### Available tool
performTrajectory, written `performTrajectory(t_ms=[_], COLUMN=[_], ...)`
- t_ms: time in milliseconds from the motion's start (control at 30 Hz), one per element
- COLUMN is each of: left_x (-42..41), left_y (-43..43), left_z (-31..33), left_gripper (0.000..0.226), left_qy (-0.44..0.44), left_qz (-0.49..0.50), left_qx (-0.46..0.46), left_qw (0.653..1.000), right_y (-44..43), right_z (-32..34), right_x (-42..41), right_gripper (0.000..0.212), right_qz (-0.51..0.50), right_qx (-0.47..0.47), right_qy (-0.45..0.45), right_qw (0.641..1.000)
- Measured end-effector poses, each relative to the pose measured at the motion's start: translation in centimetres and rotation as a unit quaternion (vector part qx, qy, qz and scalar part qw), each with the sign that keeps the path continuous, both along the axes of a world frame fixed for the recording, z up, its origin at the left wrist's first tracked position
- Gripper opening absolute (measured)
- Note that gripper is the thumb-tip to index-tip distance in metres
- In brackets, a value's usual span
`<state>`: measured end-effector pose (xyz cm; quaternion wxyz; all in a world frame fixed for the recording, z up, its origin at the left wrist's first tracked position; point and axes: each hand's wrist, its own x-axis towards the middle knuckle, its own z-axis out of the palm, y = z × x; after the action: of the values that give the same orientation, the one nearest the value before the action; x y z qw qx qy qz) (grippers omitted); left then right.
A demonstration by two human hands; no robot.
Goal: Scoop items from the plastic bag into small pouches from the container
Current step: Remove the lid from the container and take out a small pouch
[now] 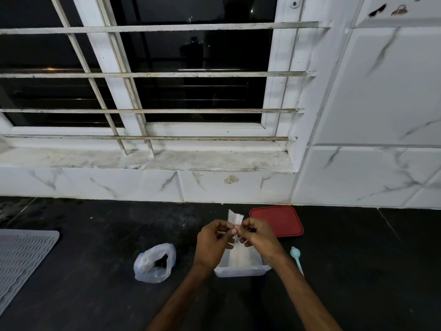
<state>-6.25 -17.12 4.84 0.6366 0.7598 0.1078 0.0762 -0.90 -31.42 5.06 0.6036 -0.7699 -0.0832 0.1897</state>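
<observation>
left hand (211,242): fingers curled, thumb and fingertips pinching small translucent white plastic pouch (235,218) on its left side.
right hand (259,235): fingers curled, pinching same pouch on its right side; fingertips of both hands nearly meet.
pouch: upright, top rising past fingers.
clear rectangular plastic container (241,271): directly under fingers, whitish contents.
crumpled white plastic bag (155,263): mouth open, dark contents; below-left of fingers, on black countertop (95,306).
pale blue plastic scoop (296,258): below-right of fingers, beside container.
red rounded-rectangular lid (278,220): beyond right fingers.
grey ribbed mat (21,256): far left of fingers.

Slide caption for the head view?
Left hand and right hand pinch a pouch above the container; plastic bag and spoon alongside.
</observation>
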Motion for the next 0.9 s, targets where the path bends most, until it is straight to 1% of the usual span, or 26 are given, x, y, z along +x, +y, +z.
performTrajectory(t_ms=[100, 200, 300, 433, 600, 733, 900], left_x=[0.1, 0.1, 0.0, -0.1, -0.3, -0.4, -0.8], left_y=[-0.3, -0.3, 0.1, 0.7, 1.1, 1.4, 1.5], left_z=[0.4, 0.7, 0.9, 0.7, 0.5, 0.2, 0.5], left_gripper=[0.015, 0.02, 0.016, 0.002, 0.007, 0.014, 0.021], left_qy=[0.027, 0.035, 0.044, 0.062, 0.094, 0.113, 0.127], left_qz=[-0.018, -0.019, -0.019, -0.045, -0.07, -0.094, -0.115], left_qx=[-0.04, -0.024, -0.038, -0.082, -0.14, -0.16, -0.197], left_qw=[0.999, 0.999, 0.998, 0.994, 0.983, 0.976, 0.965], right_y=[-0.2, -0.3, -0.2, -0.3, -0.3, -0.3, -0.1], right_z=[-0.2, -0.2, -0.2, -0.1, 0.3, 0.4, 0.8], right_x=[-0.1, -0.1, -0.1, -0.2, -0.1, -0.1, -0.2], right_gripper=[0.01, 0.008, 0.006, 0.01, 0.01, 0.012, 0.013], right_qz=[-0.021, -0.013, -0.001, 0.022, 0.051, 0.058, 0.07], right_qx=[0.047, 0.057, 0.056, 0.057, 0.049, 0.043, 0.07], right_qy=[0.03, 0.044, 0.051, 0.045, 0.035, 0.034, 0.043], right_qw=[0.998, 0.997, 0.997, 0.997, 0.997, 0.997, 0.994])
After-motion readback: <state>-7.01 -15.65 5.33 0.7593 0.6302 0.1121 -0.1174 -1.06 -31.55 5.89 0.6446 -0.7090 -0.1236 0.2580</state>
